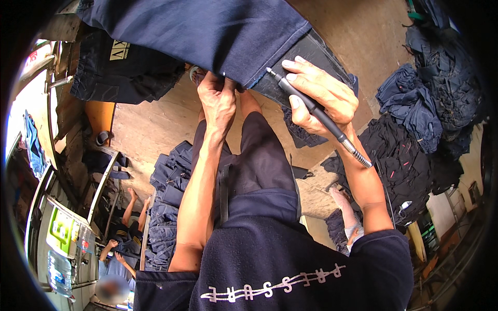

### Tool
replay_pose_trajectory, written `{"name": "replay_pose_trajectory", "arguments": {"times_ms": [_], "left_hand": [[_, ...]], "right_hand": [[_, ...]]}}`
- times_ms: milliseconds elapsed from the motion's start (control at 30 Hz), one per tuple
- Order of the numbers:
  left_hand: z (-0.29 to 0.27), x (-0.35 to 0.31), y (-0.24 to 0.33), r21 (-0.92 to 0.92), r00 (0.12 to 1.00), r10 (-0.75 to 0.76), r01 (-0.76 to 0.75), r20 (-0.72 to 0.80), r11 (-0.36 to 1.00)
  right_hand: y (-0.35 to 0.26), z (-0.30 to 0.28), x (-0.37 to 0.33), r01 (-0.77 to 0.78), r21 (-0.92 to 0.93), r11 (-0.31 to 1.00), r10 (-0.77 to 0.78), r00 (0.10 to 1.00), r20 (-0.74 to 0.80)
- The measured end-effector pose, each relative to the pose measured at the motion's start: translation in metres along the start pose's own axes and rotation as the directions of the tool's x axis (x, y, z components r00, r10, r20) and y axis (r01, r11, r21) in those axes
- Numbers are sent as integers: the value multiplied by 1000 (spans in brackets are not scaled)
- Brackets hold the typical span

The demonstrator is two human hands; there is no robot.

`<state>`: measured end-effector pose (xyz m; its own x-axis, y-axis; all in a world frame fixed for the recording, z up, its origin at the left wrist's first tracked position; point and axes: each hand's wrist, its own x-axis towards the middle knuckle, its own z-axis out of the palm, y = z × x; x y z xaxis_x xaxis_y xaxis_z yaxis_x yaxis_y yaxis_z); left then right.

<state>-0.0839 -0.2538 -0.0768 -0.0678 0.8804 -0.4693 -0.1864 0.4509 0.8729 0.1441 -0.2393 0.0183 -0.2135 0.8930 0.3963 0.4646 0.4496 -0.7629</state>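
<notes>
A dark blue denim garment (207,36) is stretched out before me, with a black flat panel (311,49) showing past its hemmed edge. My left hand (218,101) is closed in a pinch on the garment's near corner; some fingertips are hidden under the cloth. In my right hand (332,96) is a slim black pen-shaped rotary tool handpiece (322,118). Its metal tip points up and left, close to the garment's edge, and a spring-sleeved end trails over my forearm. The fingers of that hand lie along the black panel.
Dark jeans with a pale printed patch (101,85) hang at the upper left. Stacked denim (168,192) stands left of my legs. Heaps of dark cloth (404,155) and blue garments (410,98) lie at right. Another person (124,254) sits at lower left, near a plastic bottle (59,272).
</notes>
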Motion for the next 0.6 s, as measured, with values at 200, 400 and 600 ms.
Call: {"name": "replay_pose_trajectory", "arguments": {"times_ms": [200,400,600], "left_hand": [[-2,3,-4,43,1000,17,-16,-18,999],[-1,-1,5,177,999,22,-15,-36,984],[0,0,6,233,999,-12,23,-49,972]], "right_hand": [[2,2,2,-35,-41,999,31,996,-82],[5,-1,0,-52,-84,995,42,993,-110],[11,0,-3,-60,-79,995,48,987,-157]]}}
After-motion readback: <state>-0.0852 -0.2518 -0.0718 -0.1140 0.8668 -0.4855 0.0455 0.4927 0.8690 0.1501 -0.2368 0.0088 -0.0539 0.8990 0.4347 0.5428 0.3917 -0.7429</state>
